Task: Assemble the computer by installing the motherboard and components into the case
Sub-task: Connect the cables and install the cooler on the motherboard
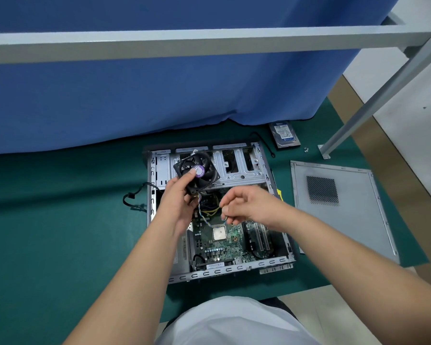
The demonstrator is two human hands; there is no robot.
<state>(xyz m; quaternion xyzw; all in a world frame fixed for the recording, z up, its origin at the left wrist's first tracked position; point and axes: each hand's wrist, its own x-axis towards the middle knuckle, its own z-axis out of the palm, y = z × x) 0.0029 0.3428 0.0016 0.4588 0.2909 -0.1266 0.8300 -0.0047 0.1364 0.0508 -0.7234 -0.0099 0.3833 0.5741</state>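
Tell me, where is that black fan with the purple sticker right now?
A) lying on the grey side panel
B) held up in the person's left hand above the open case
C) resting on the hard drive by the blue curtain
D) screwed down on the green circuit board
B: the left hand grips the fan above the open case, while the right hand pinches its cable.

Cooler heatsink (201, 193): hidden behind left hand (178, 195)
Hard drive (285, 134) label: too small to read
Side panel (339, 207): near corner under forearm
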